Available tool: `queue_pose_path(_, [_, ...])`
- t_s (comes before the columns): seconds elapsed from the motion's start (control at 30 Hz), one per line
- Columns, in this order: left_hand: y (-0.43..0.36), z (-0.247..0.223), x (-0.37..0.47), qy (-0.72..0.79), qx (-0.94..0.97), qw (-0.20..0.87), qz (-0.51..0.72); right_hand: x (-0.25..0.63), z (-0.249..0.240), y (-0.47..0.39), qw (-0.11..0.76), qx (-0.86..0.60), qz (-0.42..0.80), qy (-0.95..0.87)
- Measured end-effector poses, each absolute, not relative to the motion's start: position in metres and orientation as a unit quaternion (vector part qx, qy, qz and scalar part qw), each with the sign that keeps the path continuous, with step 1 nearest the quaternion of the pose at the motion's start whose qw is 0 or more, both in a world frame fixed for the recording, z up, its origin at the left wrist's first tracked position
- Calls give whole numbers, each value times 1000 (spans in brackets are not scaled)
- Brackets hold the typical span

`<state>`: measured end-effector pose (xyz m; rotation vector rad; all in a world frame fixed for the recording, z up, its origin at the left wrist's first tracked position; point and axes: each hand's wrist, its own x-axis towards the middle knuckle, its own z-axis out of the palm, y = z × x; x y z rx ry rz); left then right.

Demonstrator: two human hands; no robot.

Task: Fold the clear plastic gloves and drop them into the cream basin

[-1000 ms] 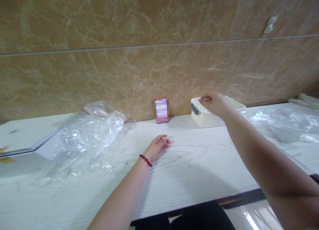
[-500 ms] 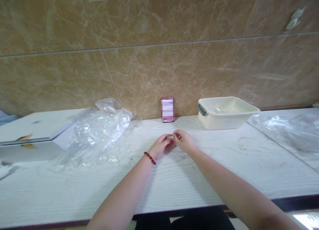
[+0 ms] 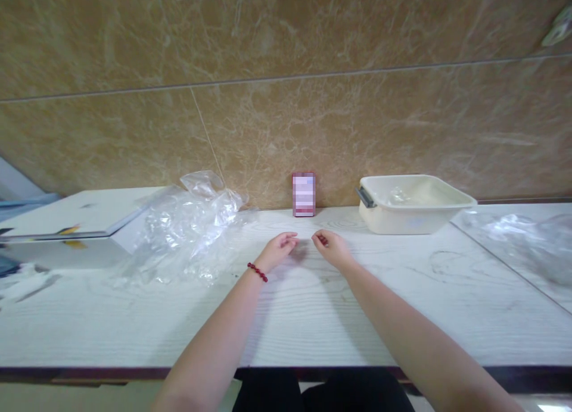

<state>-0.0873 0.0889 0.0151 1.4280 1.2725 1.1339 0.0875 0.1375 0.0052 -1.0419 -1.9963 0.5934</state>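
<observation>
My left hand (image 3: pixel 280 249), with a beaded red bracelet (image 3: pixel 258 272) on its wrist, is held above the white wood-grain table (image 3: pixel 308 328). Its fingers are loosely stretched out and apart, and nothing shows in them. Across a small gap from it, my right hand (image 3: pixel 332 247) is closed, thumb and fingers curled into a pinch. Anything between those fingertips is hidden or too small to name. Just beyond both hands, a phone-like rectangle with a red edge (image 3: pixel 304 194) leans upright against the wall; its face is blurred out.
Crumpled clear plastic (image 3: pixel 192 227) lies at left against a white box (image 3: pixel 84 212). At back right stands a cream plastic bin (image 3: pixel 402 220) with a grey handle and some clear plastic inside. More clear plastic (image 3: pixel 536 239) lies far right. A brown marbled wall (image 3: pixel 286 120) closes off the back.
My hands, whose fingertips met earlier, are now apart, the left one having moved left. The view has shifted slightly. The phone-like rectangle and the bin stand where they were.
</observation>
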Motion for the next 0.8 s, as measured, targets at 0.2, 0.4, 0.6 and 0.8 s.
queue_pose_path(0.2, [83, 33, -158, 697, 660, 107, 259, 91, 3, 143, 402, -444, 252, -760])
queue_pose_path(0.4, [78, 48, -217, 735, 644, -181, 112, 90, 7, 141, 396, -452, 257, -757])
queue_pose_path(0.6, [82, 48, -251, 705, 661, -252, 53, 88, 9, 139, 389, -456, 265, -755])
queue_pose_path(0.8, [88, 61, -261, 693, 679, -229, 79, 87, 7, 141, 395, -455, 274, -750])
